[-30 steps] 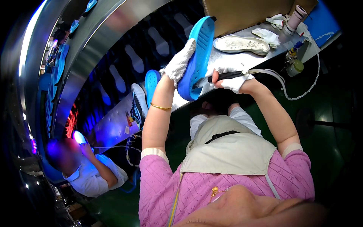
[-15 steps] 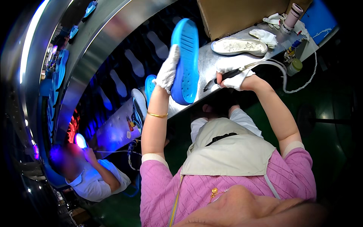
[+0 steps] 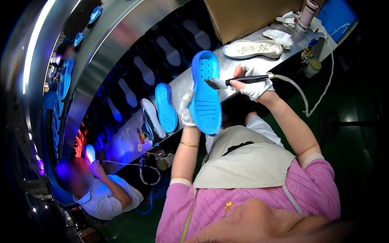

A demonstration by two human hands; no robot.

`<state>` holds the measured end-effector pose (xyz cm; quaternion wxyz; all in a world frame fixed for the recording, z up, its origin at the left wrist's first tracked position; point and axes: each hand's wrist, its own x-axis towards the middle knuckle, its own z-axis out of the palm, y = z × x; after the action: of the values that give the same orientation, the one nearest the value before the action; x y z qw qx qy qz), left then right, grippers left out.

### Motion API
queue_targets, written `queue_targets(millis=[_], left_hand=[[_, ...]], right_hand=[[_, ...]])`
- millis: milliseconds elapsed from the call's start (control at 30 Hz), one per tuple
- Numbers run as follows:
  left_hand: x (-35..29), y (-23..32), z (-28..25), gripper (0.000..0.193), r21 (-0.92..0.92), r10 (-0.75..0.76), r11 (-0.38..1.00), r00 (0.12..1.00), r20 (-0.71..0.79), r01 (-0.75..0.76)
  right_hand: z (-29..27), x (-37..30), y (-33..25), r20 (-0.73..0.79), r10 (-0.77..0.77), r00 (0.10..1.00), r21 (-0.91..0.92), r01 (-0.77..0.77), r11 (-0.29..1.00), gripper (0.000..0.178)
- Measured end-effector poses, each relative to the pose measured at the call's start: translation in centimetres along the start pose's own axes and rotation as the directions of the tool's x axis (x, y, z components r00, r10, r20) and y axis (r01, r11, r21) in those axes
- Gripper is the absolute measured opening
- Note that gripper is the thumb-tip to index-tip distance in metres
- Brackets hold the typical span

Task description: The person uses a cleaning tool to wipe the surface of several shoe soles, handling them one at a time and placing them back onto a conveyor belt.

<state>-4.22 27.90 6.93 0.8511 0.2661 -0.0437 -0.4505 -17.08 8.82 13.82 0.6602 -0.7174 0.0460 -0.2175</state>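
My left hand [image 3: 186, 108], in a white glove, grips a bright blue shoe sole [image 3: 205, 108] by its left side. The sole is upright in front of me, its inner face toward me, with small holes in the darker upper end and ridges lower down. In my right hand [image 3: 256, 86], partly gloved with bare fingertips, is a black-handled brush [image 3: 243, 80] fed by a clear hose [image 3: 298, 90]. Its flat bristles are over the sole's upper half; whether they touch it I cannot tell. A second blue sole [image 3: 165, 107] lies on the metal bench [image 3: 182, 81], left of my left hand.
A dark shoe [image 3: 153, 121] stands by the second sole. Farther right are a white sole-shaped tray [image 3: 253, 49], a white glove [image 3: 278, 38], a pink bottle [image 3: 308, 15] and a jar [image 3: 313, 68]. Dark soles line the conveyor [image 3: 168, 50]. A co-worker [image 3: 103, 194] sits at left.
The blue sole has come lower and been turned end for end, its darker end now up. My right hand has brought the brush up and left to it. The second sole is now uncovered.
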Motion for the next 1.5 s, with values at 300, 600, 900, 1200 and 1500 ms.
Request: queue_targets(millis=[300,600,900,1200,1500], left_hand=[[-0.1,-4.2,3.8,0.073,-0.003,-0.073,0.997,0.995,0.065,0.074],[0.2,-3.4,3.4,0.068,-0.073,0.040,0.997,0.999,0.028,-0.038],[1.0,-2.2,2.5,0.070,-0.031,0.131,0.991,0.991,-0.024,-0.132],[1.4,-0.1,2.8,0.074,-0.039,0.192,0.980,0.979,-0.074,-0.195],[-1.6,-2.4,4.1,0.080,-0.110,0.130,0.987,0.983,0.132,-0.116]], right_hand=[[1.1,0.7,-0.7,-0.036,-0.327,0.944,-0.347,0.295,0.890,0.019],[2.1,-1.1,-1.9,0.025,-0.348,0.937,-0.237,0.344,0.909,0.018],[2.9,-2.6,-1.3,0.135,-0.340,0.931,-0.299,0.365,0.882,0.019],[2.7,-3.0,-0.6,0.157,-0.130,0.979,-0.197,0.160,0.967,0.014],[2.1,-1.5,-1.4,0.030,-0.035,0.999,0.034,0.034,0.999,0.011]])
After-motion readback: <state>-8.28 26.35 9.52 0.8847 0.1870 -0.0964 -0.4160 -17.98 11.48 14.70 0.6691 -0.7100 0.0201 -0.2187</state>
